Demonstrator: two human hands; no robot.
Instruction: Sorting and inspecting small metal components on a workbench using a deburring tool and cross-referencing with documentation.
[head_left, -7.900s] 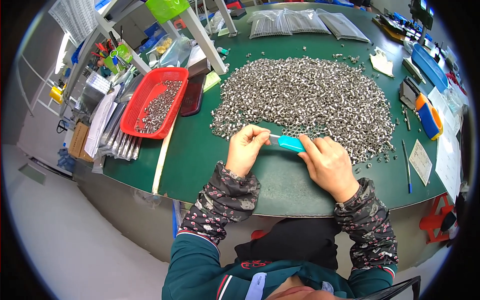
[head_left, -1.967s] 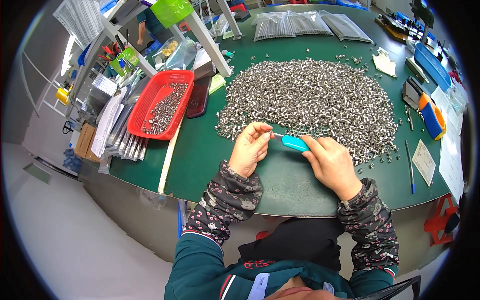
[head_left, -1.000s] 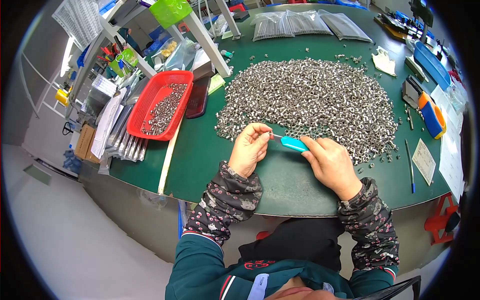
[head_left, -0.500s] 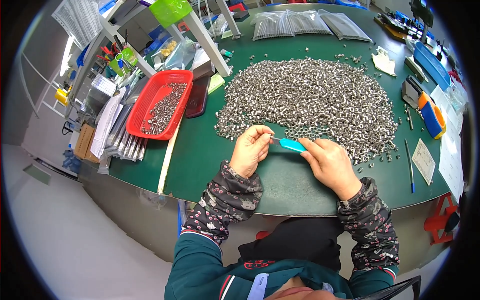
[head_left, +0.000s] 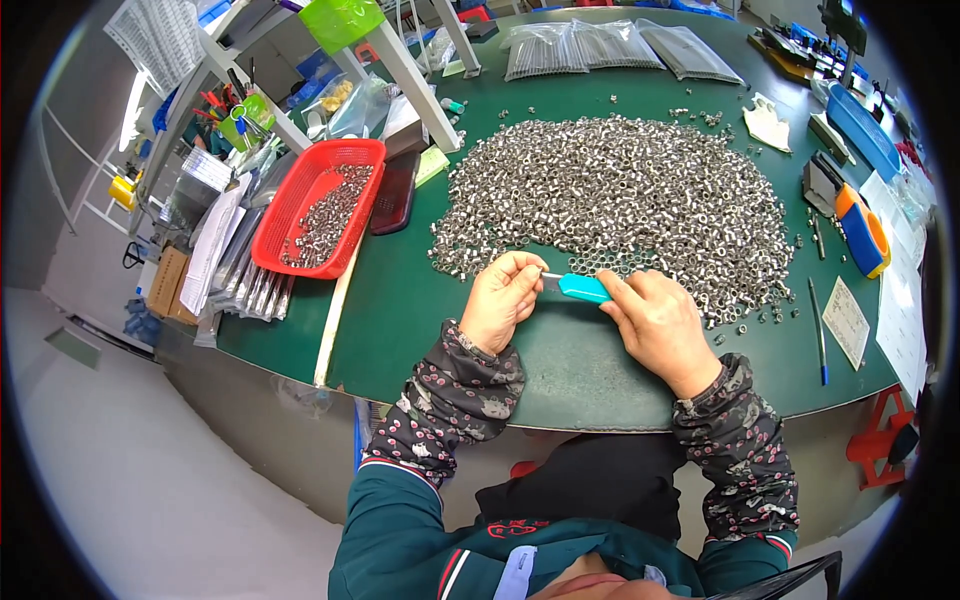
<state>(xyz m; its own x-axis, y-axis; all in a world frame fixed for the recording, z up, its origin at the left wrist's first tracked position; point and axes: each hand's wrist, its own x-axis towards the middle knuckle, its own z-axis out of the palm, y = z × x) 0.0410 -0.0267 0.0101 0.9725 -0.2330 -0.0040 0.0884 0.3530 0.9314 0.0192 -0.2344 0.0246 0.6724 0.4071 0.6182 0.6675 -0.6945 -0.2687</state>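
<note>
My right hand is closed around the teal handle of a utility knife. Its short grey blade points left and reaches the fingertips of my left hand. There the thumb and forefinger pinch a small metal part, mostly covered by the fingers; it looks like one of the metal rings. Just beyond both hands spreads a broad heap of small silvery metal rings, with a thin single layer of them at its near edge.
Left of the heap, a red plastic basket holds more rings, beside a dark red phone-like case. Bagged rods lie at the back. To the right are an orange-and-blue tool, a pen, a card and a blue tray.
The knife has turned slightly, so more of its blade and the broad side of its handle show. Both hands stay in nearly the same place.
</note>
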